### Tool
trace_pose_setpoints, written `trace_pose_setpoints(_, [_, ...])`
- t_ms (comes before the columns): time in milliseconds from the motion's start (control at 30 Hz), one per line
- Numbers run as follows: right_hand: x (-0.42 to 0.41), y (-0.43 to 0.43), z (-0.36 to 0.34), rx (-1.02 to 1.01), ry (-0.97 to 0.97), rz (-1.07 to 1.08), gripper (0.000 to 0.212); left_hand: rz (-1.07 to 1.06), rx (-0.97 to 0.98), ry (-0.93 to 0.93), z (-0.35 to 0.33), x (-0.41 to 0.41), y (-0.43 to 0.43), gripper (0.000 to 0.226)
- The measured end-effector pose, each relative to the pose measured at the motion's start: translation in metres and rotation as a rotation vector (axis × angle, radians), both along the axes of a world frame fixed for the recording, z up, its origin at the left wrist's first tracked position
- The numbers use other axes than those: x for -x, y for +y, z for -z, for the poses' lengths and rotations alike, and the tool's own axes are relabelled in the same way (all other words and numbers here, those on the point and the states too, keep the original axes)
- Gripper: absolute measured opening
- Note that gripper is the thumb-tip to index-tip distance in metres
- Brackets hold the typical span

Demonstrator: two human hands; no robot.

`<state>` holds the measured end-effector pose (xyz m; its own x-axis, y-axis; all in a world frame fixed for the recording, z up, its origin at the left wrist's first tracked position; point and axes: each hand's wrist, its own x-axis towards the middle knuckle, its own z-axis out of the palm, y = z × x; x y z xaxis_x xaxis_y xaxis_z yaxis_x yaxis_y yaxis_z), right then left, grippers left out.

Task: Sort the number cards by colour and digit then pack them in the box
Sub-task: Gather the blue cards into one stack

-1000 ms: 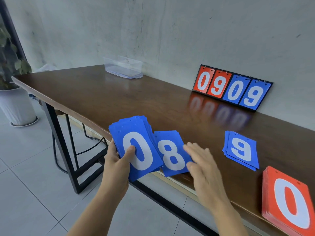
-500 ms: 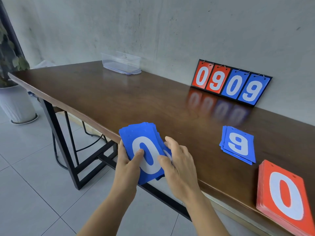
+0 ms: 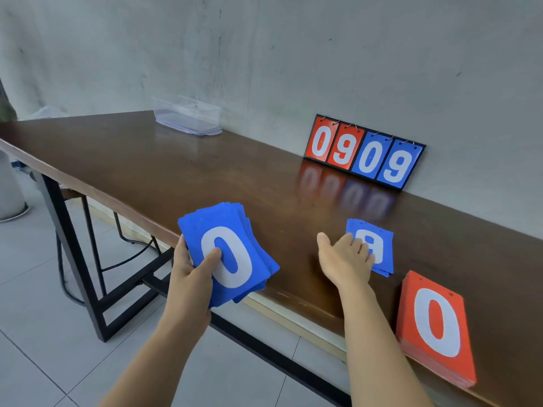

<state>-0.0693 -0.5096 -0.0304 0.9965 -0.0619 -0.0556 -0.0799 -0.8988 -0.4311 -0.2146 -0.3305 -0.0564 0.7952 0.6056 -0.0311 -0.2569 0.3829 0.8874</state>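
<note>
Now, seemingly settling a card onto the small blue pile [image 3: 382, 254] on the bench [image 3: 205, 171], just beyond the red stack [image 3: 435, 327] topped with a 0. Resting the right hand [image 3: 343, 259] on that pile, fingers [image 3: 360, 245] laid across the top card, thumb splayed clear, apparently pinching nothing. Hard to read the digit under those fingers: an 8 or a 9, cannot tell which. Gripping the fanned blue stack [image 3: 244, 259] in the left hand [image 3: 188, 274], thumb clamped across the white 0, other fingers curled beneath, out past the bench edge and above the floor.

To finish this step cleanly:
- Check the digit against the pile before letting go.
- Square the card to the pile's edges by nudging with flat fingers rather than dropping it.
- Lift the right hand straight up, to avoid dragging the top card askew.
- Tighten the left grip a touch, given such a loose fan and the risk of spilling cards to the floor.
- Steer the right wrist clear of the red stack close by.
- Leave the clear box [image 3: 188, 116], well apart near the wall, for later. Probably plenty of blue sorting to do first.
- Ignore the flip scoreboard [image 3: 364, 154] leaning against the wall.
</note>
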Motion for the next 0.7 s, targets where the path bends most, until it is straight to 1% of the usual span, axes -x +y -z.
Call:
trace_pose_setpoints(67, [0.004,0.009,0.006,-0.014,-0.069,-0.072,0.065,0.0,-0.005,-0.014,-0.002,0.001,0.002,0.042])
trace_pose_setpoints(167, [0.025,0.025,0.006,0.005,-0.136,-0.204,0.038,-0.014,0.01,-0.02,-0.003,0.003,0.007,0.04])
trace_pose_setpoints(233, [0.042,0.034,0.006,0.023,-0.167,-0.282,0.026,-0.018,0.017,-0.027,-0.005,0.004,0.011,0.04])
trace_pose_setpoints(433, [0.074,0.057,0.008,-0.001,-0.213,-0.465,0.019,-0.019,0.003,-0.049,-0.01,0.007,0.028,0.038])
trace_pose_setpoints(600, [0.084,0.071,0.013,-0.057,-0.193,-0.584,0.023,-0.022,-0.004,-0.06,-0.012,0.01,0.041,0.036])
trace_pose_setpoints(633, [0.085,0.073,0.014,-0.092,-0.169,-0.604,0.021,-0.021,-0.003,-0.059,-0.013,0.01,0.044,0.036])
trace_pose_setpoints(667, [0.087,0.075,0.013,-0.18,-0.137,-0.607,0.019,-0.021,-0.003,-0.057,-0.013,0.011,0.047,0.036])
trace_pose_setpoints(700, [0.089,0.075,0.009,-0.313,-0.115,-0.602,0.02,-0.02,-0.004,-0.056,-0.013,0.011,0.05,0.036])
